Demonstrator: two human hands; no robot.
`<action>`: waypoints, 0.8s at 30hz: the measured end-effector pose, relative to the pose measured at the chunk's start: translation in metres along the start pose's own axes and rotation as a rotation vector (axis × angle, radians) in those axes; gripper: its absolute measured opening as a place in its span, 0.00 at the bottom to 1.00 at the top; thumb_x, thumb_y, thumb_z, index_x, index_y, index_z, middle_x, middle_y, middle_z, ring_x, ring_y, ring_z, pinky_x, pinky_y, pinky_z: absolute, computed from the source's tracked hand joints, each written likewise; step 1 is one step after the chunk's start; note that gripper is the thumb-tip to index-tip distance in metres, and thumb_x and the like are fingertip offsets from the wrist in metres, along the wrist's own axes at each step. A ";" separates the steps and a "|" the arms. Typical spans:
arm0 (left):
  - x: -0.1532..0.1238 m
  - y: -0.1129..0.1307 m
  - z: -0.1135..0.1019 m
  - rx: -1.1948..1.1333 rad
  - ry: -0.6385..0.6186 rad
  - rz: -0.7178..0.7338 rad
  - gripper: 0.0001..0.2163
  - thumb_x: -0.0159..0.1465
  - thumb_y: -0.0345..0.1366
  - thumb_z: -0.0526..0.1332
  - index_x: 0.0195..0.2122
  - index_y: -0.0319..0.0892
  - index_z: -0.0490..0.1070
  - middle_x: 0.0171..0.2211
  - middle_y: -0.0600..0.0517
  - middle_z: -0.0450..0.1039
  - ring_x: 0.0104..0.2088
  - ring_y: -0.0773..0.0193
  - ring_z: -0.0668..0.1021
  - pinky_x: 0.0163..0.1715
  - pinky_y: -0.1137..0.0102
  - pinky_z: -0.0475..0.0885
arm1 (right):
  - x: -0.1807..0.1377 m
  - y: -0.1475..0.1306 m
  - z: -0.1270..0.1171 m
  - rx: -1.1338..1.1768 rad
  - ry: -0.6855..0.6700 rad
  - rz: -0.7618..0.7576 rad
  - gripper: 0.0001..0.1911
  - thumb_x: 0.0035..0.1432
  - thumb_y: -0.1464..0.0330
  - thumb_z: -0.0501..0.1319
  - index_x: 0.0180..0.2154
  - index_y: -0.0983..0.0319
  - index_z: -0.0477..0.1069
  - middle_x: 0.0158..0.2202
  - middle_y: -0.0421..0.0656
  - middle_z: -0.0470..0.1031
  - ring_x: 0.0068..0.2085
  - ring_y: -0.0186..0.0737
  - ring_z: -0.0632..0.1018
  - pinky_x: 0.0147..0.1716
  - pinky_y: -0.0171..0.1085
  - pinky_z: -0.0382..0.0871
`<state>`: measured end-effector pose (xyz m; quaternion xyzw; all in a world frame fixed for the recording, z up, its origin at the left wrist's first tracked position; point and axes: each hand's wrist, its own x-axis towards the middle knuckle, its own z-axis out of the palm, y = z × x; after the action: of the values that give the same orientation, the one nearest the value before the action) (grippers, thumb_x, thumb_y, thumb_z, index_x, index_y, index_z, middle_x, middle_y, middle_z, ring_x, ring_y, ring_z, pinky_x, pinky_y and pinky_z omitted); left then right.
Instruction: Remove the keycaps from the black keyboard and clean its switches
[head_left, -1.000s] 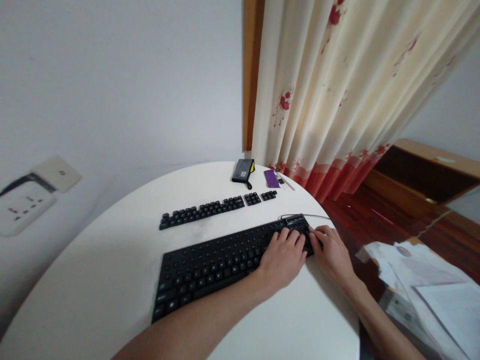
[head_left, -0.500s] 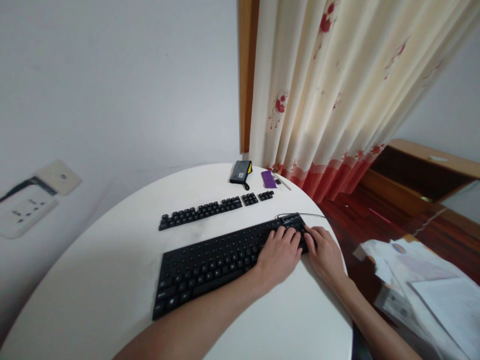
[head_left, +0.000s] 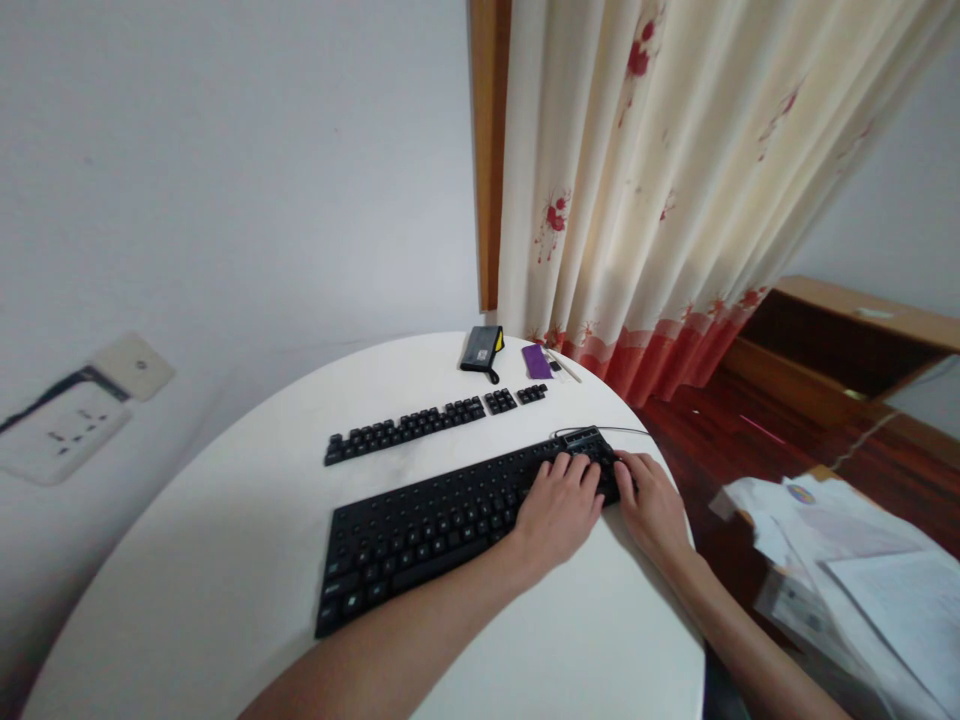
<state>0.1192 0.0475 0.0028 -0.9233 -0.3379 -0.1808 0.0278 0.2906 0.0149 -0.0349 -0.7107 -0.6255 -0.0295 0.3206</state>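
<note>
A black keyboard (head_left: 420,530) lies at a slant on the white round table, with upper rows that look bare of keycaps. Across its right part rests my left hand (head_left: 559,505), palm down with fingers spread on the keys. My right hand (head_left: 652,505) is at the keyboard's right end, thumb and fingers bent together at the number-pad edge. Whatever lies between those fingertips is too small and dark to make out. Behind the keyboard, loose black keycaps (head_left: 405,427) are lined up in rows, with smaller groups (head_left: 500,401) at their right.
Toward the back of the white table (head_left: 225,560) lie a dark grey pouch (head_left: 481,347), a purple packet (head_left: 537,361) and a thin pale stick (head_left: 564,365). A cable runs off behind the keyboard. Papers (head_left: 847,560) are at the right, below a patterned curtain (head_left: 637,200).
My right fingertips have shifted slightly right along the keyboard's end. My left hand stays in place on the keys. The view has tilted a little.
</note>
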 end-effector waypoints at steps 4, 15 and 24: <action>0.000 0.003 -0.003 -0.006 0.013 -0.005 0.15 0.69 0.41 0.56 0.54 0.42 0.65 0.48 0.47 0.69 0.47 0.55 0.69 0.42 0.60 0.67 | -0.003 0.001 -0.002 -0.030 -0.003 0.002 0.22 0.69 0.57 0.46 0.44 0.61 0.74 0.42 0.48 0.76 0.44 0.45 0.75 0.45 0.41 0.67; -0.018 -0.044 -0.084 -0.200 0.204 -0.102 0.13 0.69 0.36 0.54 0.52 0.41 0.69 0.48 0.48 0.72 0.49 0.59 0.71 0.53 0.63 0.67 | -0.006 0.020 0.009 -0.008 -0.013 -0.024 0.22 0.66 0.56 0.47 0.49 0.60 0.71 0.45 0.54 0.76 0.45 0.55 0.77 0.46 0.50 0.67; -0.130 -0.193 -0.101 -0.141 0.394 -0.514 0.08 0.67 0.32 0.57 0.43 0.43 0.75 0.41 0.49 0.76 0.43 0.60 0.75 0.48 0.63 0.70 | -0.005 0.033 0.010 0.033 -0.039 0.018 0.16 0.62 0.54 0.50 0.43 0.51 0.70 0.45 0.51 0.76 0.43 0.55 0.78 0.42 0.50 0.69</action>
<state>-0.1264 0.0989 0.0376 -0.7547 -0.5346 -0.3799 -0.0179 0.3161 0.0150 -0.0595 -0.7112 -0.6258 -0.0025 0.3203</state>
